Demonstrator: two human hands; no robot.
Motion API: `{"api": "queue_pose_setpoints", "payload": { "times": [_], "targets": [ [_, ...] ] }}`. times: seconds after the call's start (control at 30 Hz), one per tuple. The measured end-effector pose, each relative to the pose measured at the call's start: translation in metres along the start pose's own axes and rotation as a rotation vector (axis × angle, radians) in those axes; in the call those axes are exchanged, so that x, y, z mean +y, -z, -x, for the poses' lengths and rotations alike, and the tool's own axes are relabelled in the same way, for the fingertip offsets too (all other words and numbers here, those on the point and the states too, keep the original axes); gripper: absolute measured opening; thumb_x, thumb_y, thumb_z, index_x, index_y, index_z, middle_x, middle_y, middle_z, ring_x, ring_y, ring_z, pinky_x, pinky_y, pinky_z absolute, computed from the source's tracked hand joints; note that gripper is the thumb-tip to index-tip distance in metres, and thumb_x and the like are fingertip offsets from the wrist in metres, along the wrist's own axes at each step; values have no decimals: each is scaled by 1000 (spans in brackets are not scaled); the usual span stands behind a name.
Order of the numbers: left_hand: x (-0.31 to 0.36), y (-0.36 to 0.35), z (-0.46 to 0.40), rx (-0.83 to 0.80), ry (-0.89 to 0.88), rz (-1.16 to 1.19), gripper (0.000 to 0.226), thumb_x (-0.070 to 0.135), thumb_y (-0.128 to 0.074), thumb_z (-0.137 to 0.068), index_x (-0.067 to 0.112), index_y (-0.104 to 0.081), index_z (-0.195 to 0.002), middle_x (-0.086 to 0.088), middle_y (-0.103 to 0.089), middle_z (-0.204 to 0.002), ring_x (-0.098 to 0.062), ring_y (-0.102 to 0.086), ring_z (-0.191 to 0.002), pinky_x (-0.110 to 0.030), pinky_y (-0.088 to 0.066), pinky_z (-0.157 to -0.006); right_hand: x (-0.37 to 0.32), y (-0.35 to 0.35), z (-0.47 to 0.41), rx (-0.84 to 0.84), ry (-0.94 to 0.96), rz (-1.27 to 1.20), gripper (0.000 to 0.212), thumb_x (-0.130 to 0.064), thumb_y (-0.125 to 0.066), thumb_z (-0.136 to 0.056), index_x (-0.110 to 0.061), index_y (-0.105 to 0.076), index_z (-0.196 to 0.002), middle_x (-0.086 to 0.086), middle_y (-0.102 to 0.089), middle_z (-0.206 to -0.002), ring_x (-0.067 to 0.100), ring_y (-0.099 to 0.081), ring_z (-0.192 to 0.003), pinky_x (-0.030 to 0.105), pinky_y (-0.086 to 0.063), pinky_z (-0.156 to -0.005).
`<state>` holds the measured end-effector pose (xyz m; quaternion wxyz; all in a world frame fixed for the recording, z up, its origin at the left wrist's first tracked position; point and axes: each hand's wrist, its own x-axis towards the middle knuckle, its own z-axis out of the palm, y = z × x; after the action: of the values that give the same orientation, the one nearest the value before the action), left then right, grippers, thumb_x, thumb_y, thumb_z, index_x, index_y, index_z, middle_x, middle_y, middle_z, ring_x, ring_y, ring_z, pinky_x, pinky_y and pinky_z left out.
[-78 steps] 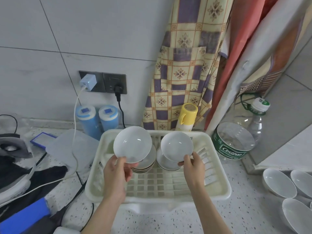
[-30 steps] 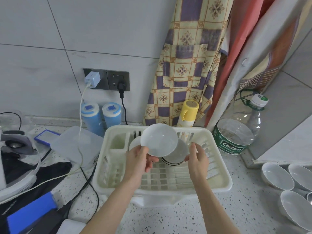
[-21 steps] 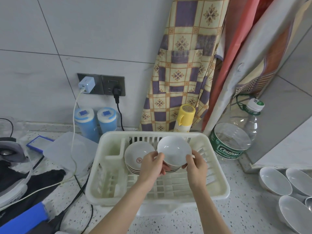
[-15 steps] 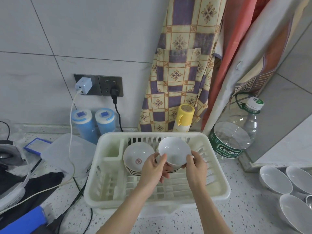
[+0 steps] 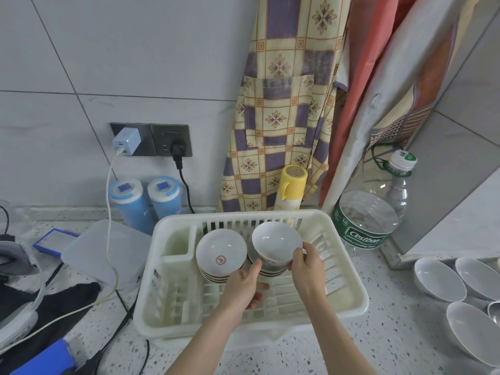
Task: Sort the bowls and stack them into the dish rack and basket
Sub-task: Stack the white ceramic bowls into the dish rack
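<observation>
a yellow bottle (image 5: 291, 186) and a clear water jug (image 5: 369, 217) stand just behind the white dish rack (image 5: 349, 299) on the speckled surface (image 5: 392, 334), with loose white bowls (image 5: 439, 280) off to the right. two stacks of bowls sit at the rack's back, leaving its front slats bare. the right hand (image 5: 307, 269) pinches the rim of the top bowl (image 5: 276, 243) on the right stack, while the left hand (image 5: 243, 286), fingers loosely curled, touches that stack with its thumb.

Bright, even light — sharp, edges warped
</observation>
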<state>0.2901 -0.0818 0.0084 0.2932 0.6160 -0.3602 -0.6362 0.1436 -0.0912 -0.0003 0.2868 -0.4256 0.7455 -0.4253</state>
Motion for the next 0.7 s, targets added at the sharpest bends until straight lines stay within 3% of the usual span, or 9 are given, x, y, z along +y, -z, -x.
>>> {"api": "queue_pose_setpoints", "payload": {
  "times": [0.3, 0.4, 0.7],
  "targets": [
    [-3, -9, -6, 9, -13, 69, 39, 55, -55, -93, 15, -55, -98, -12, -74, -96, -8, -62, -42, -18, -39, -37, -4, -2, 3, -17, 5, 172, 35, -22, -36, -97, -13, -55, -126, 4, -66, -93, 25, -56, -86, 36, -42, -71],
    [-7, -9, -9, 10, -15, 86, 32, 52, -55, -94, 20, -56, -99, -11, -73, -97, -11, -65, -47, -21, -42, -39, -4, -2, 4, -33, 31, 224, 35, -23, -35, -98, -12, -55, -125, 7, -67, -93, 29, -59, -88, 39, -46, -73],
    [-10, -14, -14, 56, -18, 125, 24, 40, -53, -98, 17, -58, -98, -11, -73, -95, -12, -64, -45, -21, -37, -35, -5, -2, 4, -33, -15, 244, 37, -30, -38, -97, -24, -49, -132, 5, -69, -97, 27, -62, -92, 37, -47, -74]
  ]
}}
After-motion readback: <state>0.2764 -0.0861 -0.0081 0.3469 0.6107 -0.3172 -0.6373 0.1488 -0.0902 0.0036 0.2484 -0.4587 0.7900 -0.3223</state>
